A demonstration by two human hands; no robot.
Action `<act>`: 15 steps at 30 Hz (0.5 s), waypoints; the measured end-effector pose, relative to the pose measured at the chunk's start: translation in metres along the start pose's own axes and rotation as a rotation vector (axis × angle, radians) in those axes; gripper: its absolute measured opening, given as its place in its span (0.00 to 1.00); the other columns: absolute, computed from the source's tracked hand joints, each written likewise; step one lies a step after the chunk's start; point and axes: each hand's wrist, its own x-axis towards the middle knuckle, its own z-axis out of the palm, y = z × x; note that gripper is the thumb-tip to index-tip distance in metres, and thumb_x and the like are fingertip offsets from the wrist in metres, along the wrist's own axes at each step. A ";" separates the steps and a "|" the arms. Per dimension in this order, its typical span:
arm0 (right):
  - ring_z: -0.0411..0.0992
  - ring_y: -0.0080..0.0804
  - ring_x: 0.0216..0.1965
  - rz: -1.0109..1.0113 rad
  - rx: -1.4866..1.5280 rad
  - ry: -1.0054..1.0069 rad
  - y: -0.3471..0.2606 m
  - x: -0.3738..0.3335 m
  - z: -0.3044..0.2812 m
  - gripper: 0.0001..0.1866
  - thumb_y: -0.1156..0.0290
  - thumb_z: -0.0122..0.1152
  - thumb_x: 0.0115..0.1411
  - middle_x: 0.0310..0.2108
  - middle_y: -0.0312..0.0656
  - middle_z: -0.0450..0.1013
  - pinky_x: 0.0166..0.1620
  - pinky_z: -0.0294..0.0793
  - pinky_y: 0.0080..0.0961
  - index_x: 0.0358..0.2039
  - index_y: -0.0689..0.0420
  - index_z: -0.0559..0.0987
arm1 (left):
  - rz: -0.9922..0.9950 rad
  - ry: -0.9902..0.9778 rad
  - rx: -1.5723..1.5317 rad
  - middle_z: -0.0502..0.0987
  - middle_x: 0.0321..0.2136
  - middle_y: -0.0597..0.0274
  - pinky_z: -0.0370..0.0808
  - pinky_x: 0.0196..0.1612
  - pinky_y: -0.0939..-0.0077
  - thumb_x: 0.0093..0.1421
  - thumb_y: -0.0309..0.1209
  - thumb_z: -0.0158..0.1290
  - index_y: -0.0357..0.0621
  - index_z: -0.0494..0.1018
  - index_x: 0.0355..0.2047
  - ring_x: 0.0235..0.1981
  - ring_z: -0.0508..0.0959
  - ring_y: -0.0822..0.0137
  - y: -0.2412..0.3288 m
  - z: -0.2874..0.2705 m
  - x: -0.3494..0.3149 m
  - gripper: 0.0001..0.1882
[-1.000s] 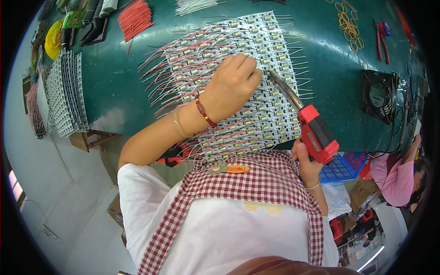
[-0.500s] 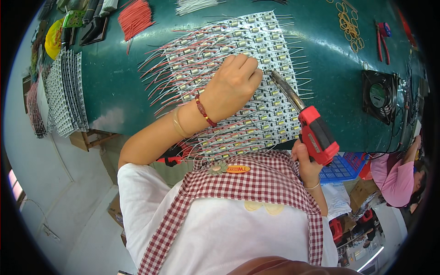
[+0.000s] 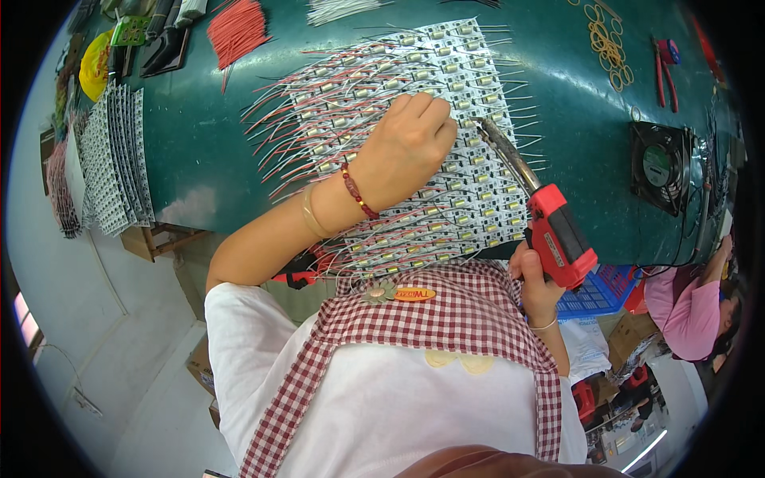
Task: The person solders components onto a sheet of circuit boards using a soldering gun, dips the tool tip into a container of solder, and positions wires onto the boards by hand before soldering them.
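My left hand [image 3: 408, 142] rests over a panel of small white circuit boards [image 3: 488, 199], fingers closed together. What it pinches, if anything, is hidden under the fingers. Red, white and black wires [image 3: 279, 131] stick out from the panel's left side, and short wires fringe its right edge. In my right hand [image 3: 537, 285] is a red and black soldering gun [image 3: 562, 237], gripped by its handle. Its metal tip points up and left, near the boards just right of my left fingertips; whether it touches them I cannot tell.
Red wires [image 3: 239, 33] and white wires [image 3: 343, 8] lie at the back. More board panels [image 3: 115, 159] are stacked left. Rubber bands [image 3: 607, 48], red-handled pliers [image 3: 664, 76] and a black fan [image 3: 660, 166] sit right. A person in pink [image 3: 684, 311] is beyond a blue basket [image 3: 594, 293].
The soldering gun and my right hand have shifted slightly right, drawing the tip a little away from my left fingers. My left hand has stayed almost in place.
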 end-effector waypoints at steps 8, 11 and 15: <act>0.63 0.22 0.20 0.040 0.028 0.023 0.003 -0.004 -0.003 0.24 0.67 0.56 0.69 0.21 0.39 0.68 0.26 0.66 0.22 0.61 0.67 0.66 | 0.070 -0.043 0.199 0.70 0.29 0.64 0.67 0.39 0.70 0.49 0.23 0.55 0.42 0.77 0.33 0.34 0.72 0.65 -0.001 -0.005 0.004 0.09; 0.64 0.22 0.20 0.032 0.042 0.033 0.002 -0.006 -0.002 0.25 0.67 0.56 0.69 0.22 0.39 0.69 0.27 0.67 0.22 0.60 0.68 0.66 | 0.078 -0.042 0.191 0.70 0.29 0.65 0.67 0.39 0.69 0.48 0.24 0.56 0.43 0.77 0.33 0.34 0.73 0.65 -0.001 -0.008 0.004 0.09; 0.68 0.20 0.25 0.039 0.143 0.056 -0.004 -0.007 -0.003 0.04 0.76 0.60 0.66 0.25 0.34 0.72 0.29 0.68 0.20 0.33 0.61 0.76 | 0.077 0.086 0.181 0.69 0.27 0.65 0.67 0.39 0.67 0.48 0.24 0.56 0.43 0.78 0.34 0.32 0.72 0.64 0.007 -0.016 0.004 0.11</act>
